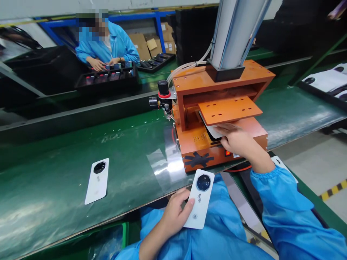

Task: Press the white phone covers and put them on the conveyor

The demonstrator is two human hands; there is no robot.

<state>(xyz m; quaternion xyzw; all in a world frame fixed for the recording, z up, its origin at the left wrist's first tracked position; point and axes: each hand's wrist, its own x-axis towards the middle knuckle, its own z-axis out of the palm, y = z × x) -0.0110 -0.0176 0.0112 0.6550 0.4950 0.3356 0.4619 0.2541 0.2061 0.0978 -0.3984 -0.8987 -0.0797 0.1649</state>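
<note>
In my left hand (177,209), a white phone back cover (199,204) is pinched at its left edge, thumb on top. It has a dark round camera area and small dark lettering. My right hand (234,139) reaches into an orange press (222,144), fingers stretched out over a white phone-sized panel (215,133). That panel lies on a black bed beneath the raised orange press plate (230,110), and my hand and the plate partly hide it. Another white phone back cover (97,182) lies on the green work surface to the left.
Behind the press rises a thick cylinder (230,32), with a black regulator (162,94) and hoses at its left. Across the line, a person (108,47) in blue handles items in a black tray (108,79). A green bin (123,234) stands at lower left.
</note>
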